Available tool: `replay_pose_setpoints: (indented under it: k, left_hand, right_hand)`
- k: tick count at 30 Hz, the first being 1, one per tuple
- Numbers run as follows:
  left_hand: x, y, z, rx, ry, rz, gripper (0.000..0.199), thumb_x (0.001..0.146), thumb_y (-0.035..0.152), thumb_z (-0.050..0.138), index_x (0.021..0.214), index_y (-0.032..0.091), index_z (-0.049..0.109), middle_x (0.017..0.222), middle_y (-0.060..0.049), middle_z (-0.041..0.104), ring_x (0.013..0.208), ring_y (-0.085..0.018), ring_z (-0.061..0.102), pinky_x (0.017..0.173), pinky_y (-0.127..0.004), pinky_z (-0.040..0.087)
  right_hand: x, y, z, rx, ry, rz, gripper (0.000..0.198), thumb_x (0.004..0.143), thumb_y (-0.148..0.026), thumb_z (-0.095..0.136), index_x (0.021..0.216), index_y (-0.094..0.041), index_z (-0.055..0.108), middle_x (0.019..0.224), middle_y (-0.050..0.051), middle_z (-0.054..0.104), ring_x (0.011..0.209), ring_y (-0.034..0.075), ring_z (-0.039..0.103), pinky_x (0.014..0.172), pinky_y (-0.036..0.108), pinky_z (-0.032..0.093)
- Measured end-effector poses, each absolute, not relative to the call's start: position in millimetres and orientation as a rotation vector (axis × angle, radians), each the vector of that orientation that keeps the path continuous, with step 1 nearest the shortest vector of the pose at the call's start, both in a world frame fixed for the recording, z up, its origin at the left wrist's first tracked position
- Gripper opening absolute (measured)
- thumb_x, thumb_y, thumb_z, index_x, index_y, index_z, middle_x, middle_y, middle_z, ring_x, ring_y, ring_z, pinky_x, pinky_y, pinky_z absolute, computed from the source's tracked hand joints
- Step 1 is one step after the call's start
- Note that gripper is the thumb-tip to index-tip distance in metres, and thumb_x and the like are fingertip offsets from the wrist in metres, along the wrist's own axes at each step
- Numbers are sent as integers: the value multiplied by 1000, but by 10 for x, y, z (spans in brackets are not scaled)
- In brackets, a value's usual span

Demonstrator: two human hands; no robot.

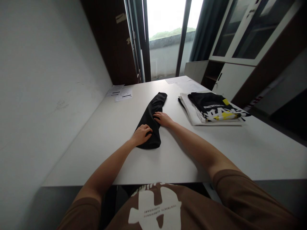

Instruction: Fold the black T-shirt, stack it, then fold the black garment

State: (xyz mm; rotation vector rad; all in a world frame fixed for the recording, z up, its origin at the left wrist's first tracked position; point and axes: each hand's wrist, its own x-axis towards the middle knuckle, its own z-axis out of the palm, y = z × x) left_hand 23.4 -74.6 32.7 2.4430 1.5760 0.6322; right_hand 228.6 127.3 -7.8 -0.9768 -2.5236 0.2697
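Observation:
A black garment [150, 113], folded into a long narrow strip, lies on the white table [96, 153] in front of me. Its far end bends to the right, and a few creases run across it. My left hand [141, 134] rests over its near left part, fingers bent and closed on the fabric. On the right edge, a little farther off, my right hand [163, 119] lies with its fingers apart on the cloth. What kind of garment it is, I cannot tell from this folded shape.
A stack of folded clothes [216, 108], with a black printed one on top, sits at the table's right side. Paper sheets [123, 93] lie at the far left, and more papers [187, 84] at the far end. A wall [48, 95] borders the left side.

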Motion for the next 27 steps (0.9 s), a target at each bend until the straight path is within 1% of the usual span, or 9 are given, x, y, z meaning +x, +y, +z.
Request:
replay_pose_setpoints:
  k: [10, 21, 27]
  left_hand:
    - [228, -743, 311, 2467, 1596, 580, 21, 104, 23, 68, 122, 23, 77, 128, -10, 71, 124, -31, 64, 116, -51, 56]
    - [233, -746, 315, 2466, 1584, 605, 20, 103, 24, 68, 121, 25, 77, 127, -9, 72, 122, -30, 64, 115, -50, 56]
    - [226, -741, 296, 2473, 1577, 607, 19, 104, 25, 68, 121, 24, 77, 127, -9, 72, 121, -30, 64, 115, -51, 56]
  right_hand:
    - [2281, 1260, -53, -962, -2539, 277, 43, 112, -39, 62, 151, -24, 75, 166, 11, 64, 157, 32, 57, 134, 51, 44]
    - [2286, 1299, -91, -947, -2530, 283, 43, 110, -39, 64, 150, -26, 76, 165, 10, 65, 155, 32, 59, 134, 50, 44]
    - [2287, 1294, -82, -941, -2540, 289, 43, 110, -39, 64, 150, -25, 75, 165, 10, 64, 156, 32, 58, 134, 51, 44]
